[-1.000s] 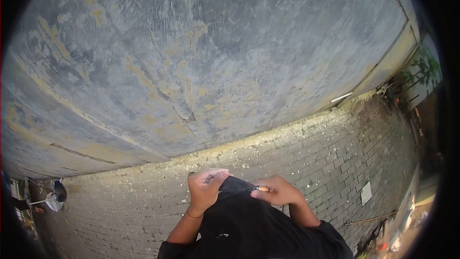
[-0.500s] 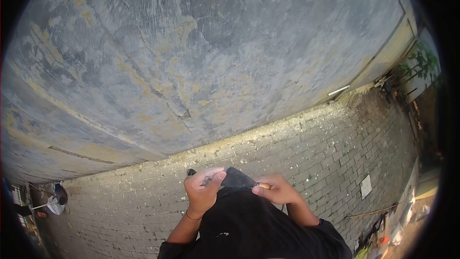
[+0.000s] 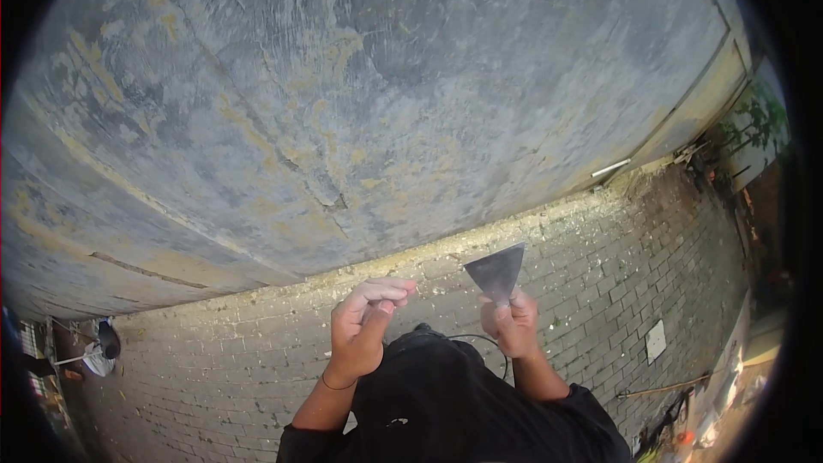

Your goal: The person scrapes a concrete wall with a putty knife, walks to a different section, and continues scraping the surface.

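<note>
A putty knife with a wide, dark triangular blade (image 3: 497, 271) stands upright in my right hand (image 3: 512, 324), whose fingers wrap its handle. The blade points up toward the foot of the wall. My left hand (image 3: 369, 326) is raised to the left of it, apart from the tool. Its fingers are bent and pressed together near the thumb, with whitish dust on them, and nothing shows between them. Ahead rises a large grey wall (image 3: 411, 103) with yellowish patches, cracks and scraped areas.
Paved brick ground (image 3: 591, 291) with light flakes runs along the wall's base. A white strip (image 3: 610, 167) leans near the wall at right. A pale flat piece (image 3: 655, 341) and a thin stick (image 3: 664, 386) lie at right. A whitish bag (image 3: 99, 360) is at far left.
My left hand has let go of the blade. My right hand has turned the putty knife upright and moved it right and up, away from my left hand.
</note>
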Action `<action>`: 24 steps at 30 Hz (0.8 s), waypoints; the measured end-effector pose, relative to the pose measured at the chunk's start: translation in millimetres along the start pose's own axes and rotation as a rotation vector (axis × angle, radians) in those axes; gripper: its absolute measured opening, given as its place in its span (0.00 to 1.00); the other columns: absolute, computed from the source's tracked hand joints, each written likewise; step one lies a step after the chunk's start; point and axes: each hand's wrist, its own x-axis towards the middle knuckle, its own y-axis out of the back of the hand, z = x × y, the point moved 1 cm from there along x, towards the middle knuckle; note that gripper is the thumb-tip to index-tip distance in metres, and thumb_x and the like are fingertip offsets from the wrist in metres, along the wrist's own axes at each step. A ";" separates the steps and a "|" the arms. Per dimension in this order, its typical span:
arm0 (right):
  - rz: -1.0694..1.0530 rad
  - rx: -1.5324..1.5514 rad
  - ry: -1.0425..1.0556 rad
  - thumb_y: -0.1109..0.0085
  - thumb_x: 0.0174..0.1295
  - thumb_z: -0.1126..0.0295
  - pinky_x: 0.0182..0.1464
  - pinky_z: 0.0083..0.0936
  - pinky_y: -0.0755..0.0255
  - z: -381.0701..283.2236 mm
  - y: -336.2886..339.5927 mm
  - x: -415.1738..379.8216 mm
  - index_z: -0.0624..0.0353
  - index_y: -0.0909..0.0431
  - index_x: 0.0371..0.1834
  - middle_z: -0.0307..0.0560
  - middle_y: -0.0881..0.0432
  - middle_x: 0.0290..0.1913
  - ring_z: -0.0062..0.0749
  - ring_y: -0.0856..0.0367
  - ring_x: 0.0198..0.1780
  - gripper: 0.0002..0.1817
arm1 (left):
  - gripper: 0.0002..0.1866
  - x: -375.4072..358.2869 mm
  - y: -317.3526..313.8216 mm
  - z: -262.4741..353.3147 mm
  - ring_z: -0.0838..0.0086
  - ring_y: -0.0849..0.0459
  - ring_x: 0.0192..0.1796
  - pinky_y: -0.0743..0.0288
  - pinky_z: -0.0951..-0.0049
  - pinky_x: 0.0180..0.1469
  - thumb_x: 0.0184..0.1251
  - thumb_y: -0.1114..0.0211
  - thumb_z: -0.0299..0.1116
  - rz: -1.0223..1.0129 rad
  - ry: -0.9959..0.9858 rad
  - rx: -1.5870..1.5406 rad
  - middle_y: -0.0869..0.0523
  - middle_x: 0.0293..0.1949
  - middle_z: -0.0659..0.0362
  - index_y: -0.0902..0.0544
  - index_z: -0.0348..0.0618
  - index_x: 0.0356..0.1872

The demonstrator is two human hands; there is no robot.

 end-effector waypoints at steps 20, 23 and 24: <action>0.447 0.427 -0.010 0.70 0.74 0.48 0.17 0.15 0.43 0.8 32.1 4.0 0.58 0.31 0.52 0.36 0.39 0.15 0.19 0.43 0.12 0.25 | 0.08 -10.1 18.8 -14.5 0.75 0.17 0.36 0.24 0.75 0.43 0.61 0.37 0.22 0.087 0.140 0.107 0.15 0.31 0.54 0.20 0.31 0.42; 0.372 0.298 -0.074 0.70 0.74 0.49 0.18 0.15 0.41 15.7 38.9 7.7 0.58 0.31 0.53 0.38 0.35 0.18 0.20 0.40 0.13 0.25 | 0.09 -29.6 41.7 -46.4 0.75 0.16 0.37 0.23 0.76 0.44 0.65 0.39 0.25 0.195 0.325 0.052 0.15 0.32 0.54 0.20 0.31 0.43; 0.365 0.300 -0.067 0.70 0.74 0.49 0.18 0.15 0.41 23.0 36.0 11.5 0.58 0.31 0.53 0.38 0.35 0.18 0.20 0.40 0.13 0.25 | 0.09 -35.6 47.2 -51.4 0.75 0.16 0.37 0.23 0.76 0.44 0.65 0.39 0.25 0.197 0.315 0.054 0.15 0.32 0.54 0.20 0.31 0.43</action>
